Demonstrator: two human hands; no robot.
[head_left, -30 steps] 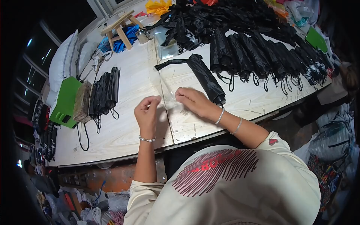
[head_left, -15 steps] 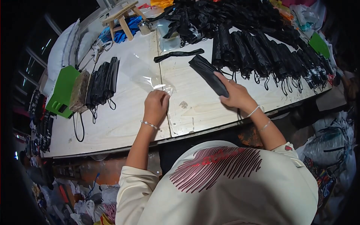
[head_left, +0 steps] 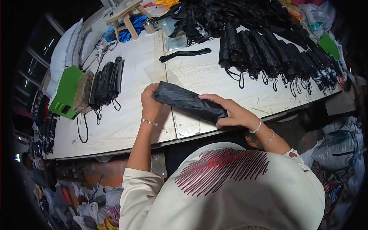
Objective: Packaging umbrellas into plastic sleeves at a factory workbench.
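A folded black umbrella (head_left: 188,100) slants above the table in front of me. My right hand (head_left: 234,113) is closed around its right end, thumb below and fingers over the top. At its left end, my left hand (head_left: 150,101) is closed, touching or very near the black cloth. A clear plastic bag (head_left: 156,72) shows faintly just beyond my left hand, which seems to keep hold of its edge; the umbrella and hand hide most of it. Whether the umbrella's tip is inside the bag, I cannot tell.
Several folded black umbrellas (head_left: 268,53) with strap loops lie in a row at right, below a heap of black cloth (head_left: 234,15). More umbrellas (head_left: 107,80) stand left beside a brick (head_left: 82,92) and green holder (head_left: 66,92). A black strip (head_left: 185,54) lies mid-table; a wooden stool (head_left: 126,21) stands behind.
My right hand has brought the umbrella left and nearer, so its far end meets my left hand. The left hand has risen slightly leftward, and the bag is now mostly hidden.
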